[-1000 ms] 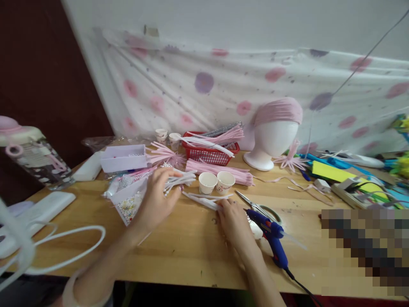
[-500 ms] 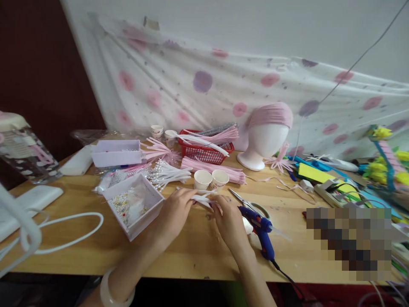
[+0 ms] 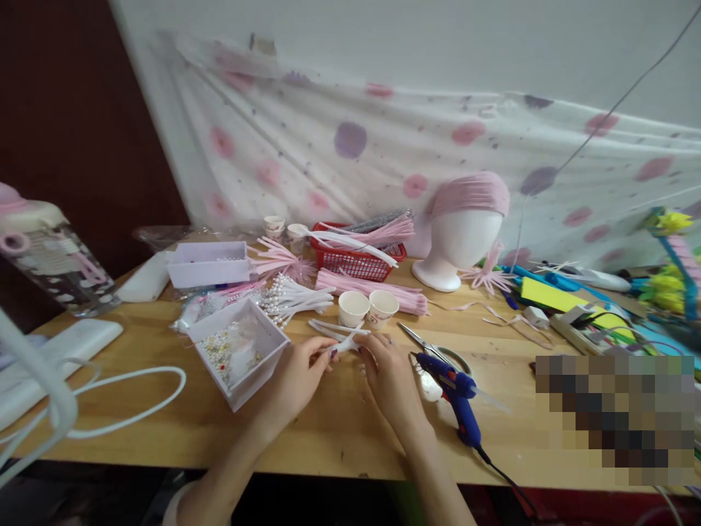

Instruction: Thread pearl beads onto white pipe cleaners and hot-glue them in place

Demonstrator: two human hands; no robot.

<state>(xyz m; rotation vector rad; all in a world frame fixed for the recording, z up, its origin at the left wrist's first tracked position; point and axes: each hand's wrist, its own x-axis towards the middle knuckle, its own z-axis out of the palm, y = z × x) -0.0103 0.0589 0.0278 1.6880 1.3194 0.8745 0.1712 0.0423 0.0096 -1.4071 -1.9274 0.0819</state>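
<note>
Between my two hands, just in front of two paper cups [image 3: 353, 310], are several white pipe cleaners [image 3: 347, 342]. They cross each other near my fingertips, and their loose ends reach up toward the cups. The fingers of my left hand [image 3: 302, 371] pinch them from the left. My right hand [image 3: 388, 367] grips them from the right, thumb and fingers closed. To the right of that hand lie a blue glue gun [image 3: 458, 400] and a pair of scissors [image 3: 419, 337]. A white box [image 3: 261, 374] of beads stands beside my left wrist.
Behind the cups are a pink pipe cleaner bundle [image 3: 372, 291], a red basket [image 3: 353, 264] and a foam head [image 3: 463, 237] wearing a pink band. White pearl stems [image 3: 296, 298] lie left of the cups. A power strip [image 3: 583, 335] sits right; a white cable [image 3: 128, 427] loops left.
The fingers have shifted on the white pipe cleaners, which now spread and cross more visibly. The whole scene has moved slightly right as the camera turned.
</note>
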